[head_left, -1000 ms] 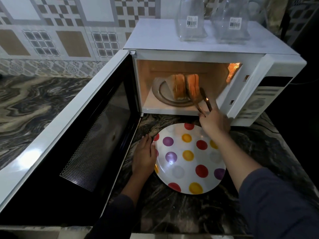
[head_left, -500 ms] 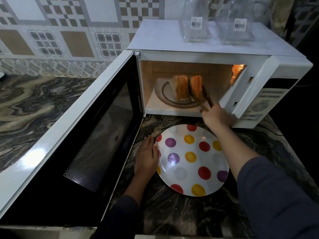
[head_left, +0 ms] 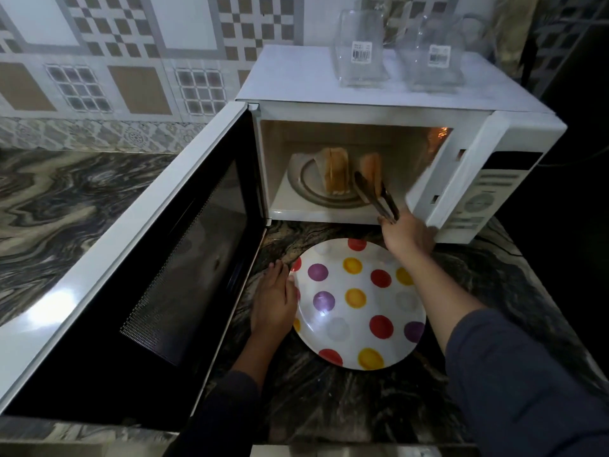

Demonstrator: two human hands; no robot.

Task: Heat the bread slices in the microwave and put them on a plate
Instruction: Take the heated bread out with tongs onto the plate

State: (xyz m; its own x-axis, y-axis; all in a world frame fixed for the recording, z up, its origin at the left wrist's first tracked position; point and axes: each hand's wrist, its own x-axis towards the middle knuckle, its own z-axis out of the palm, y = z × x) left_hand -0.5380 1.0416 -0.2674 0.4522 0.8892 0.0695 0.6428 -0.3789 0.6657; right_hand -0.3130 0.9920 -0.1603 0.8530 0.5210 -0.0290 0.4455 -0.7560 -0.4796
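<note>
The microwave door (head_left: 171, 268) stands open at left. The left hand (head_left: 275, 305) lies flat on the surface (head_left: 329, 400), fingers straight, touching the spotted plate (head_left: 357, 319). Inside the microwave (head_left: 362, 80) one bread slice (head_left: 336, 173) stands on the turntable (head_left: 303, 179); the right hand (head_left: 407, 235) curls its fingers round tongs (head_left: 375, 196) that pinch the second slice (head_left: 370, 166)

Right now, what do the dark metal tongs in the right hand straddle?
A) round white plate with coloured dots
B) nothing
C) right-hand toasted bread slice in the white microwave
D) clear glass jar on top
C: the dark metal tongs, gripped by the right hand, reach into the open white microwave with one arm on each side of the right-hand toasted bread slice.
</note>
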